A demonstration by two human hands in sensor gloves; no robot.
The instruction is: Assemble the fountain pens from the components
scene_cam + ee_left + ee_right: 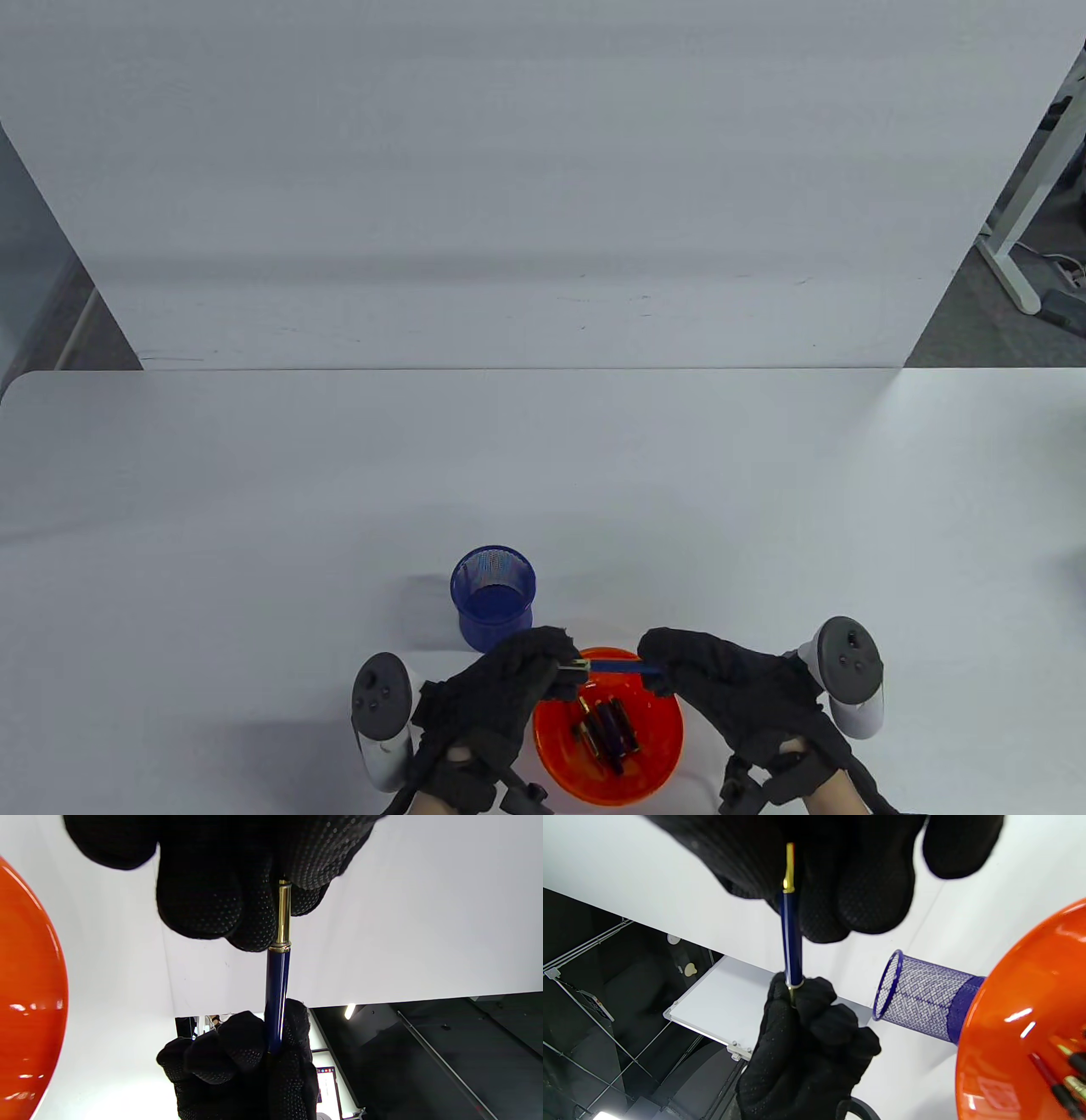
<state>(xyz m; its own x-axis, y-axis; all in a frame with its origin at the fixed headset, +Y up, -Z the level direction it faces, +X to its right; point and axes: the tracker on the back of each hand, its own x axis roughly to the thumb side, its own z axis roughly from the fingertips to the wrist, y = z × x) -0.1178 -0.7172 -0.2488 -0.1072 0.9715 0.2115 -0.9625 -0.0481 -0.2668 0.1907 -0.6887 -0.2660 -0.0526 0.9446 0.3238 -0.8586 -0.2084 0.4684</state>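
Pen (pixel 618 666) lay level in the air between both hands, over the far rim of the bowl (pixel 670 747), near the desk's (pixel 254 509) near edge. Its blue barrel (pixel 276 997) was glossy and slim, with a gold ring and a smooth gold section (pixel 283 914) at the left-hand end. The left hand (pixel 496 692) pinched that gold end, its fingers (pixel 199 899) closed round it. The right hand (pixel 738 688) gripped the blue end, fingers (pixel 869 887) closed on it, with a gold tip (pixel 788 868) showing against the glove in the right wrist view. Both gloves were black knit with a dotted grip texture.

The bowl was round, orange and shiny, catching bright glints. Several dark pen parts (pixel 607 730) with gold ends lay in its middle; their exact kind could not be told. Just beyond the bowl and slightly to the left stood the cup (pixel 494 598), a blue wire-mesh cylinder with a solid blue band at its base, upright and apart from the hands.

The desk was pale grey, matte and smooth. Wide open surface stretched left, right and far beyond the cup, up to the straight far edge, where a second pale tabletop (pixel 509 212) met it. The hands and bowl crowded the near edge
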